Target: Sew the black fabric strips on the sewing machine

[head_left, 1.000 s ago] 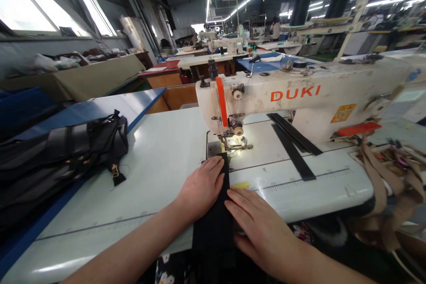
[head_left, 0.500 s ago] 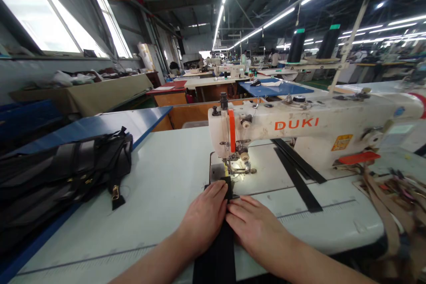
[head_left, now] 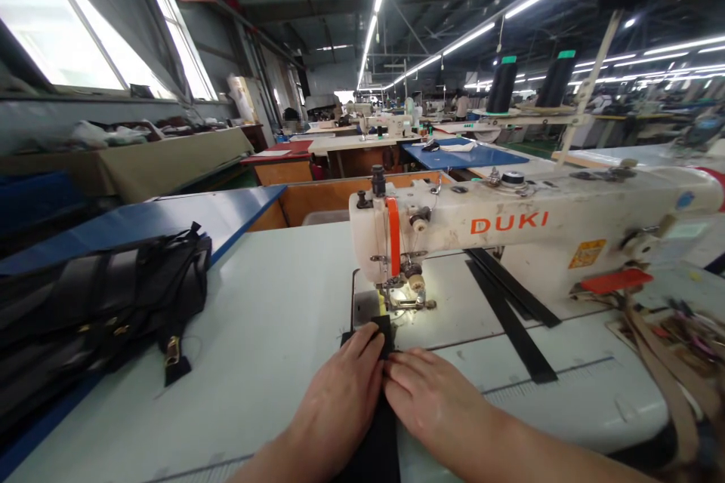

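Note:
A black fabric piece with a strap laid along it (head_left: 381, 434) runs from the table's front edge up to the needle area of a white sewing machine (head_left: 447, 230). My left hand (head_left: 350, 385) lies over the strap's left side, fingers together and pressing it down just short of the presser foot (head_left: 386, 300). Close beside it, my right hand (head_left: 427, 389) grips the strap's right edge, its fingertips bent against the fabric. The fingers of both hands partly cover the black piece. A lamp lights the needle plate.
Loose black straps (head_left: 513, 324) lie under the machine arm. A heap of black bags (head_left: 107, 294) rests at the left on a blue-edged table. Brown straps (head_left: 662, 370) hang at the right. Two black thread cones (head_left: 501, 87) stand behind the machine.
The camera view has shifted a little, so the machine and hands appear slightly lower. Both hands keep their hold on the black strap near the presser foot.

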Action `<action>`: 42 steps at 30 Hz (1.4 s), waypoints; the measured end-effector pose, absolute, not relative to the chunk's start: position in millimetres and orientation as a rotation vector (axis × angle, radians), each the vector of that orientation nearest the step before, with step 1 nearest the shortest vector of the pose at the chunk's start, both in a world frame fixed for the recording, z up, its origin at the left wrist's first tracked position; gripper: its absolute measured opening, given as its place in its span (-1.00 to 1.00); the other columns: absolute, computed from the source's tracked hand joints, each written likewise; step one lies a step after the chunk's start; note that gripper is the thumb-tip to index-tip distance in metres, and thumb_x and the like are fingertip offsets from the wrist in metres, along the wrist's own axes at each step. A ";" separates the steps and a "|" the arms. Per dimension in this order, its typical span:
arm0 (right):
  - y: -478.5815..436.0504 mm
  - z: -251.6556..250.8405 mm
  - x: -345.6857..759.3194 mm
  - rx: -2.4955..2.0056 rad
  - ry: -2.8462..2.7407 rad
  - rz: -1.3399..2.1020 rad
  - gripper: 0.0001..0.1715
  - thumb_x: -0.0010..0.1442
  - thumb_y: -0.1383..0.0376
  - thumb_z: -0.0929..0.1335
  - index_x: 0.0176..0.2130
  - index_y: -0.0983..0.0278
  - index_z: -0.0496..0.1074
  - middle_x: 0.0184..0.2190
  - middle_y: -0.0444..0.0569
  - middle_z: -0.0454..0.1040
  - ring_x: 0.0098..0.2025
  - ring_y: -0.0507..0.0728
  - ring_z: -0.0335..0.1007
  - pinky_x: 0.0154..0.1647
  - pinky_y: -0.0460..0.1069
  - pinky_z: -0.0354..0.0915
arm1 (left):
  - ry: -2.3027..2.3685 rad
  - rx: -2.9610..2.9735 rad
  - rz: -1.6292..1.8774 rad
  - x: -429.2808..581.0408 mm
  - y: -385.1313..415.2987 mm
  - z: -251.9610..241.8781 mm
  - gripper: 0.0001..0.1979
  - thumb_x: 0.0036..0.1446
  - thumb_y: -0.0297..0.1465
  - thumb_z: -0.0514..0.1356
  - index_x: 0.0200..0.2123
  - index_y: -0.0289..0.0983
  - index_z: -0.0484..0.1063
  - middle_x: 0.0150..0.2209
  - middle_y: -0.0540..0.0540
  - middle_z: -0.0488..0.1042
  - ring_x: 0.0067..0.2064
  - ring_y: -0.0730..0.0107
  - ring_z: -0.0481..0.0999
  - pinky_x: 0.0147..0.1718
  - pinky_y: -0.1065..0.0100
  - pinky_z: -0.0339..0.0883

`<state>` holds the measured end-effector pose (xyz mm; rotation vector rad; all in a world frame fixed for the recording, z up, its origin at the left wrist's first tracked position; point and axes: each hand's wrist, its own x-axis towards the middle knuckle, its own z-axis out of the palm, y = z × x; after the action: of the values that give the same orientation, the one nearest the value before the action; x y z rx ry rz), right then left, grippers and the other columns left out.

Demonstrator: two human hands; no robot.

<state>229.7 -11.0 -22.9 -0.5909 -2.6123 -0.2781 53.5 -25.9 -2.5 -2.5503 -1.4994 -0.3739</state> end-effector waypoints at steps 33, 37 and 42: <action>26.5 -8.4 234.0 -0.635 -2.653 -0.201 -0.82 0.28 0.43 0.32 -0.12 0.45 0.45 -0.13 0.10 0.51 -0.04 0.21 0.40 0.11 0.05 0.28 | -1.393 -2.575 -0.488 54.2 17.2 -7.0 -0.69 0.22 -0.55 -0.03 -0.11 -0.36 0.48 -0.03 -0.28 0.55 0.08 0.09 0.50 0.10 0.15 0.37; 28.3 -6.2 233.4 -0.665 -2.658 -0.205 -0.83 0.29 0.44 0.30 -0.13 0.44 0.45 -0.15 0.11 0.52 -0.07 0.21 0.41 0.07 0.05 0.31 | -1.429 -2.595 -0.482 55.2 19.6 -4.6 -0.69 0.23 -0.52 -0.04 -0.12 -0.35 0.48 -0.04 -0.29 0.55 0.08 0.08 0.49 0.11 0.12 0.36; 30.1 -5.5 233.1 -0.676 -2.671 -0.195 -0.85 0.29 0.45 0.30 -0.14 0.42 0.45 -0.14 0.11 0.51 -0.05 0.20 0.41 0.06 0.05 0.31 | -1.468 -2.602 -0.482 54.7 22.9 -5.5 -0.68 0.24 -0.49 -0.05 -0.12 -0.30 0.47 -0.04 -0.25 0.54 0.10 0.10 0.47 0.12 0.12 0.36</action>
<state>233.1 30.1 -5.5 -0.6761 -2.6711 -0.1951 54.7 22.9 -5.5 -2.6016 -1.4681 -0.4822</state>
